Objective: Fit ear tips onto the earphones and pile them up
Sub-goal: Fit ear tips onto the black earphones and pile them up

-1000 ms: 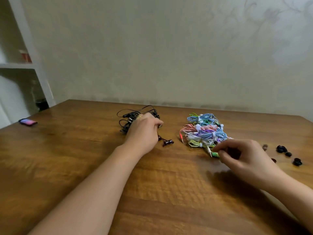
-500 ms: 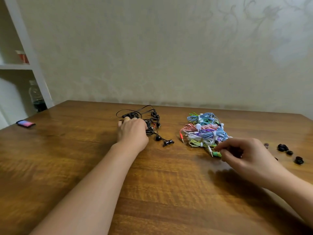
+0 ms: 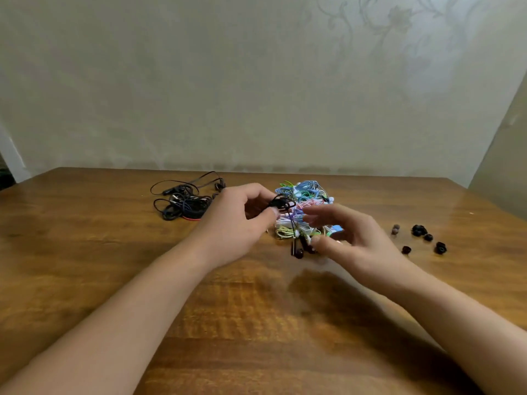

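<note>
My left hand [image 3: 236,223] grips a bundled black earphone [image 3: 282,203] lifted above the table, and its two earbuds [image 3: 298,250] dangle on the cord. My right hand [image 3: 350,240] is beside those earbuds with fingers spread and blurred; its thumb is near the buds. Behind both hands lies a heap of coloured earphones [image 3: 306,192]. A pile of black earphones [image 3: 185,202] lies to the left. Several loose black ear tips [image 3: 419,230] are scattered on the right.
Everything rests on a wooden table [image 3: 142,280] that ends at a pale wall. A white shelf edge [image 3: 11,158] shows at the far left.
My left hand has picked a black earphone out of the black pile and carried it right, in front of the coloured heap. My right hand has let go of the coloured heap and risen towards the dangling earbuds.
</note>
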